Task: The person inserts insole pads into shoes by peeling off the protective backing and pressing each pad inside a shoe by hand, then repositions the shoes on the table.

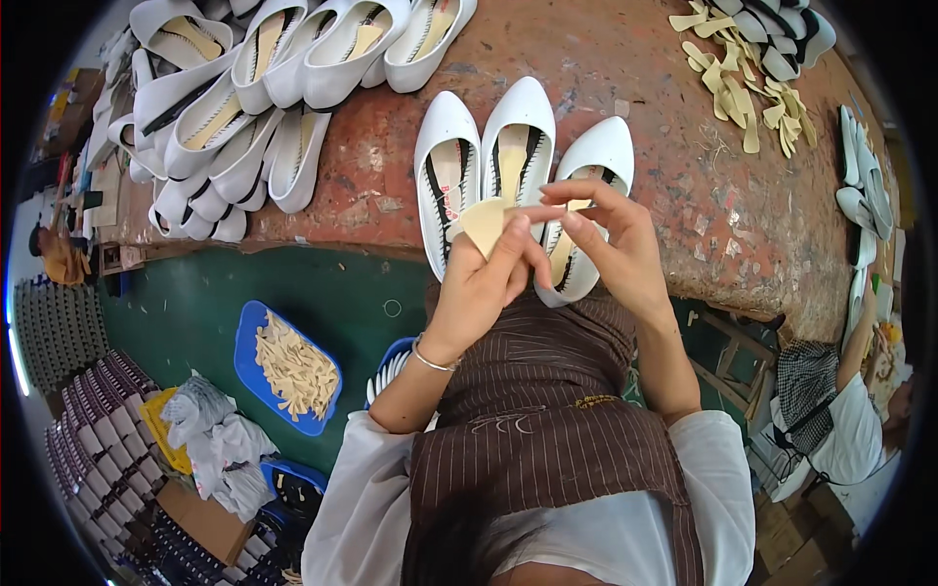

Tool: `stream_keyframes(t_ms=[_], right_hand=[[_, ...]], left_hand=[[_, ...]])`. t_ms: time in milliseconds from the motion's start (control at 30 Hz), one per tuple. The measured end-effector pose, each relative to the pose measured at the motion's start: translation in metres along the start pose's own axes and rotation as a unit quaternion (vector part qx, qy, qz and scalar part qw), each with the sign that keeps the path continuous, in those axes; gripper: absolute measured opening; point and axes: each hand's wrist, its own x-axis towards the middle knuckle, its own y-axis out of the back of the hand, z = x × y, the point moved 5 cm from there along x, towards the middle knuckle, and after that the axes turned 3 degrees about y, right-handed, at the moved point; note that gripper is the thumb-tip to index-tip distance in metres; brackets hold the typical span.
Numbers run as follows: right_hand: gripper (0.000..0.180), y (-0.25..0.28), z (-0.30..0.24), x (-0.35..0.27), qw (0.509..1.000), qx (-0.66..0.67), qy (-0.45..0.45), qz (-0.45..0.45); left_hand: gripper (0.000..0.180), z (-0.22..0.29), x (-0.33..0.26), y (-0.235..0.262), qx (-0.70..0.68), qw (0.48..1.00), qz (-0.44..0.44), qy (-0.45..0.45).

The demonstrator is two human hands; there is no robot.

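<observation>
My left hand [490, 272] pinches a cream insole pad [481, 227] between thumb and fingers, over the opening of the left white shoe. My right hand [618, 249] is just beside it, thumb and forefinger apart around the tip of my left forefinger; I see nothing held in it. Three pointed white flat shoes lie side by side at the table edge: a left shoe [447, 122], a middle shoe [520, 103] and a right shoe [604, 146]. A cream pad lies inside the middle shoe, and another shows in the right shoe, partly hidden by my right hand.
White shoes [220, 127] are piled on the worn red table [376, 161] at left. Loose cream pads [728, 83] and more shoes lie far right. A blue basin [252, 363] of cream pieces stands on the green floor. Another person [848, 425] works at the right.
</observation>
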Motion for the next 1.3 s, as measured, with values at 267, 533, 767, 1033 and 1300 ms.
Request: stream_keyframes(t_ms=[267, 533, 767, 1033, 1300], right_hand=[[0.029, -0.022, -0.024, 0.024, 0.985, -0.002, 0.049, -0.164], [0.014, -0.014, -0.013, 0.033, 0.954, 0.211, -0.106, -0.185], [0.015, -0.023, -0.003, 0.075, 0.959, 0.036, -0.078, -0.269], [0.016, -0.073, 0.024, 0.123, 0.942, -0.213, 0.031, -0.257], [0.011, -0.092, 0.044, 0.12, 0.905, -0.328, 0.061, -0.264]], left_hand=[[0.025, -0.018, -0.006, 0.004, -0.226, 0.956, -0.143, 0.123], [0.041, -0.009, -0.026, 0.023, -0.014, 0.994, -0.065, 0.084], [0.031, -0.011, -0.043, 0.074, 0.012, 0.987, 0.159, 0.002], [0.023, -0.007, -0.044, 0.067, 0.429, 0.879, 0.206, -0.036], [0.017, -0.005, -0.046, 0.07, 0.583, 0.782, 0.198, -0.102]])
